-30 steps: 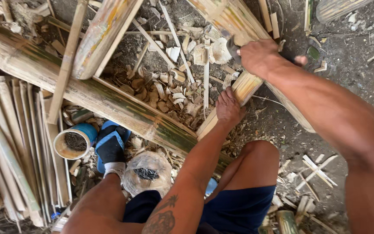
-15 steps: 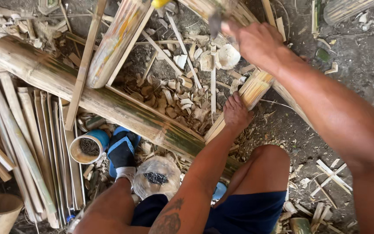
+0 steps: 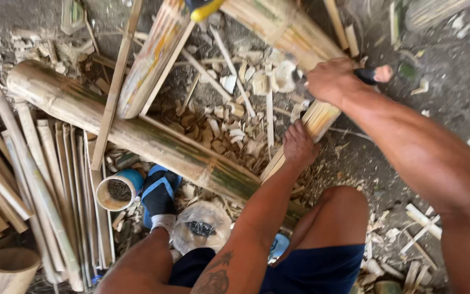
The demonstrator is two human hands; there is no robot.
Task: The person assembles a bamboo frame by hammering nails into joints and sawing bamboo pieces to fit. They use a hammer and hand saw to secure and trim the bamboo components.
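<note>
My left hand (image 3: 299, 146) presses down on a split piece of pale bamboo (image 3: 312, 126) that leans over a thick green-brown bamboo pole (image 3: 137, 133). My right hand (image 3: 334, 80) is closed around the dark handle of a chopping tool (image 3: 373, 74), held over the upper end of the split piece. The blade itself is hidden behind my hand. Bamboo chips (image 3: 218, 122) lie scattered on the ground just beyond the pole.
Thin bamboo slats (image 3: 55, 179) lie stacked at the left. A short bamboo cup (image 3: 116, 190) sits beside my blue sandal (image 3: 159, 193). A clear bag (image 3: 201, 226) rests between my legs. Another thick pole (image 3: 286, 27) and a painted half-pole (image 3: 153, 54) lie above.
My right hand has come down and to the right with the tool, from above the split bamboo to its upper end. My left hand stays on the piece.
</note>
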